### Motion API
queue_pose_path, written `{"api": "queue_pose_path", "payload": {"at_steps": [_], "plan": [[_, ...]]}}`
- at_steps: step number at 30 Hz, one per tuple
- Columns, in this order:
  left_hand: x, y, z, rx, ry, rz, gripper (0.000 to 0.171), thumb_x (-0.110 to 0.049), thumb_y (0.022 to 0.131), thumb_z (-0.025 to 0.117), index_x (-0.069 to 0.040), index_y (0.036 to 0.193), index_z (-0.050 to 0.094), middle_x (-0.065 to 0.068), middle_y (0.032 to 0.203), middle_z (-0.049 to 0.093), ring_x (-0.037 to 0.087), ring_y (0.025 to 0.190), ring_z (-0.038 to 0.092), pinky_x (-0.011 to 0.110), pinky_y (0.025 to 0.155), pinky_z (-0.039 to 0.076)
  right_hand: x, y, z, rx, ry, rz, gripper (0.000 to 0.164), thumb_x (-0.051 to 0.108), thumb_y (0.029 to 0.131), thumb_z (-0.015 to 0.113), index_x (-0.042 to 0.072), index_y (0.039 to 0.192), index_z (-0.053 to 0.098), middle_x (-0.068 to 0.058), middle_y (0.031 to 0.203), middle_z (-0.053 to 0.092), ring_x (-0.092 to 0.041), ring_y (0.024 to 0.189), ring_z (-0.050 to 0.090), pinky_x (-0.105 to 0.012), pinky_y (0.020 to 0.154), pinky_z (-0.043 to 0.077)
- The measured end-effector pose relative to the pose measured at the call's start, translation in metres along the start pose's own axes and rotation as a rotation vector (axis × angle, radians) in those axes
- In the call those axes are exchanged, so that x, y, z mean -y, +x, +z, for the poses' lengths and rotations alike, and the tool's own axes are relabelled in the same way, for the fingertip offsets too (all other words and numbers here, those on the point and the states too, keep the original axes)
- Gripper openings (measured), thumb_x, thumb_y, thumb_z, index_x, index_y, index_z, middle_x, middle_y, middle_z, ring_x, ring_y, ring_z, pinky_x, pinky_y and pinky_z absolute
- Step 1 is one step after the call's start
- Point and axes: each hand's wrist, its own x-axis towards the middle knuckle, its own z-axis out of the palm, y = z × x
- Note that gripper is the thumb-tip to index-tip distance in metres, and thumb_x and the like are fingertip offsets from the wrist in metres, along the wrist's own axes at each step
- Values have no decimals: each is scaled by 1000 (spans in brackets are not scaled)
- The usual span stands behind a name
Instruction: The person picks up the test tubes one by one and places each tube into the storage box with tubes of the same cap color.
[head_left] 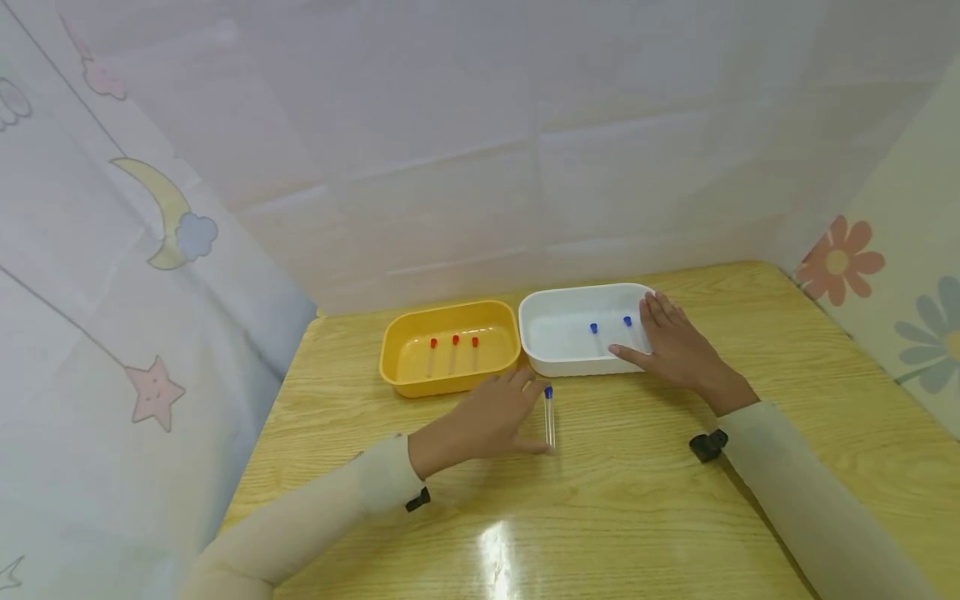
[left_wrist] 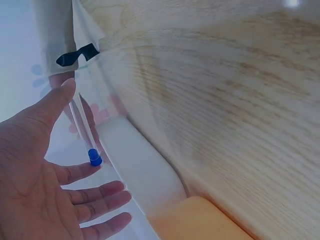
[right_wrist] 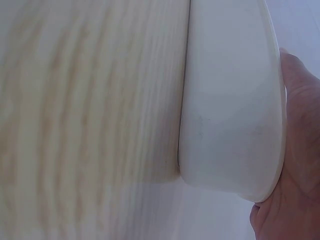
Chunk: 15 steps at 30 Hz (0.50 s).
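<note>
My left hand (head_left: 489,417) holds a clear test tube (head_left: 550,423) with a blue cap by its two ends. In the left wrist view the thumb is at the bottom of the tube and the index finger at its blue cap (left_wrist: 94,157), while the other fingers stay extended. My right hand (head_left: 678,346) rests over the right end of the white tray (head_left: 581,367), fingers straight along the rim and thumb over the front side. Two tubes with blue caps (head_left: 594,328) lie inside that tray.
Left of the white tray, close against it, stands a yellow tray (head_left: 420,388) holding three tubes with red caps (head_left: 455,340). Both sit toward the back of a wooden table (head_left: 600,517). Pale cloth (head_left: 450,150) hangs behind and at the sides.
</note>
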Motion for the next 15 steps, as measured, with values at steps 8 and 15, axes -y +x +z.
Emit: {"api": "queue_pose_path", "payload": {"at_steps": [8, 15], "plan": [[5, 3, -6, -20, -18, -22, 96, -74, 82, 67, -5, 145, 49, 9, 134, 55, 20, 109, 60, 34, 78, 56, -1, 1, 2, -3, 4, -12, 111, 70, 97, 46, -15, 155, 6, -31, 165, -1, -44, 153, -6, -59, 121, 0], [8, 5, -11, -31, -7, -39, 93, -74, 83, 66, -7, 145, 49, 9, 138, 55, 22, 108, 63, 33, 75, 56, -1, 1, 2, -9, 4, -10, 111, 70, 97, 46, -16, 155, 6, -32, 164, -1, -43, 153, -7, -59, 121, -1]]}}
